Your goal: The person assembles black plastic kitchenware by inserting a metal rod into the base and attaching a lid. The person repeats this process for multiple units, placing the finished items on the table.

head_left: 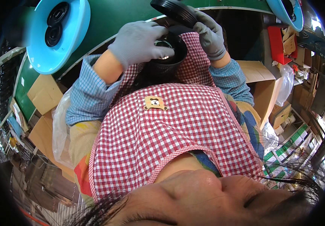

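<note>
My right hand (pixel 210 35), in a grey glove, grips a black ribbed round part (pixel 176 13) by its edge and holds it tilted above the table's near edge. Close to my lap is a black round tub (pixel 180 52). My left hand (pixel 138 44), also gloved in grey, reaches over its rim with the fingers bent and the thumb inside. Something with a shiny curved edge (pixel 164 46) shows beside that thumb. The left fingertips are partly hidden, so what they hold cannot be made out.
On the green table (pixel 106 22) at the far left, a light blue basin (pixel 77 28) holds black round parts (pixel 54 34). Another blue basin (pixel 298 23) stands far right, near a red box (pixel 273 41). Open cardboard boxes (pixel 44 132) flank my lap, which a red checked apron (pixel 132 139) covers.
</note>
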The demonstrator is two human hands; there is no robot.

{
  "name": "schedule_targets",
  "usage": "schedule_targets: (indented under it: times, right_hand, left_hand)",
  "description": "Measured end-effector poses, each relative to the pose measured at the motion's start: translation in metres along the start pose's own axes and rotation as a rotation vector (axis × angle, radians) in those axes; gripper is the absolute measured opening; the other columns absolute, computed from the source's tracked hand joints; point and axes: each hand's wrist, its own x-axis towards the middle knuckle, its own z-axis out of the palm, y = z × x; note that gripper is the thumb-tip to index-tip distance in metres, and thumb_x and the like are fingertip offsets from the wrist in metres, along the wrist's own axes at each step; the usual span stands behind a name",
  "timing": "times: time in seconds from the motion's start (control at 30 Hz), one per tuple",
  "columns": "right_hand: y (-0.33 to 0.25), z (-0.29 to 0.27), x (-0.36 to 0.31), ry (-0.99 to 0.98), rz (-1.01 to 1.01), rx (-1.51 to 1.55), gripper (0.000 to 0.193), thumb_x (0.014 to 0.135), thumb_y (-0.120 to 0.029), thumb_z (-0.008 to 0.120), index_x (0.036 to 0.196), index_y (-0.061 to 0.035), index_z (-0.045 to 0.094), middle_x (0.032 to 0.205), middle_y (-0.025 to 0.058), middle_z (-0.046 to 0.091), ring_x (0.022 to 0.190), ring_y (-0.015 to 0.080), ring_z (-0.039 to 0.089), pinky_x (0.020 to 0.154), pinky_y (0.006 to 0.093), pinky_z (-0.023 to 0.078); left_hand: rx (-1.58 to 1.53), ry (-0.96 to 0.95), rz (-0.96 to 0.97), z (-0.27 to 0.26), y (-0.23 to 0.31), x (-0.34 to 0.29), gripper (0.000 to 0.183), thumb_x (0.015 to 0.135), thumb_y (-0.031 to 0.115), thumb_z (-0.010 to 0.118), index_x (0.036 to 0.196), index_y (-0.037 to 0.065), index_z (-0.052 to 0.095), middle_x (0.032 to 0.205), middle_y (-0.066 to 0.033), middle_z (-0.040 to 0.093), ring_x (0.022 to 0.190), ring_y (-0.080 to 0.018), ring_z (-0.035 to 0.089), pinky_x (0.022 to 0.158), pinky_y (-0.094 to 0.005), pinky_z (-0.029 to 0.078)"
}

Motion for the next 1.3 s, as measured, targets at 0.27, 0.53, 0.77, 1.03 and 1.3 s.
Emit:
schedule_targets:
  times: [0.27,0.53,0.77,1.03,1.3]
  right_hand:
    - [-0.007,-0.001,-0.003,0.031,-0.042,-0.11,0.042,0.1,-0.019,0.065,0.138,-0.0013,0.063,0.127,0.015,0.069,0.113,0.0244,0.067,0.104,0.037,0.054]
    - [-0.013,0.002,-0.005,-0.054,0.038,-0.005,0.041,0.099,-0.01,0.061,0.138,0.0009,0.061,0.13,0.0149,0.068,0.116,0.0238,0.066,0.107,0.037,0.051]
    - [-0.014,0.005,-0.01,-0.148,-0.004,0.045,0.043,0.099,-0.015,0.066,0.138,0.0005,0.061,0.135,0.0163,0.066,0.122,0.0249,0.064,0.106,0.0376,0.052]
    - [-0.018,0.025,-0.012,-0.305,-0.023,-0.032,0.049,0.079,-0.017,0.065,0.124,0.0016,0.072,0.137,0.0212,0.064,0.13,0.035,0.059,0.113,0.0444,0.045]
    - [-0.007,0.048,-0.009,-0.242,-0.115,-0.191,0.042,0.077,-0.023,0.061,0.106,0.0021,0.079,0.13,0.0226,0.067,0.131,0.0358,0.057,0.123,0.0501,0.027]
  left_hand:
    - [0.141,-0.535,0.163,-0.01,-0.001,0.031,0.052,0.083,0.049,0.07,0.121,0.013,0.073,0.108,-0.0099,0.074,0.098,-0.0294,0.07,0.087,-0.041,0.054]
    - [-0.171,-0.388,0.405,0.01,-0.04,0.025,0.045,0.088,0.032,0.07,0.128,0.011,0.071,0.129,-0.0127,0.068,0.115,-0.0324,0.065,0.104,-0.039,0.05]
    - [-0.882,-0.033,-0.235,-0.008,-0.082,-0.015,0.043,0.103,0.032,0.054,0.136,0.005,0.062,0.134,-0.0155,0.064,0.125,-0.0226,0.061,0.111,-0.0353,0.046]
    - [-1.074,0.337,0.132,0.044,-0.047,-0.022,0.05,0.113,0.038,0.036,0.122,0.003,0.071,0.129,-0.0159,0.068,0.122,-0.0294,0.063,0.111,-0.0384,0.045]
    - [-0.984,0.456,0.324,0.057,-0.057,-0.019,0.03,0.103,0.014,0.052,0.101,0.001,0.079,0.117,-0.0147,0.074,0.117,-0.0294,0.067,0.107,-0.0391,0.049]
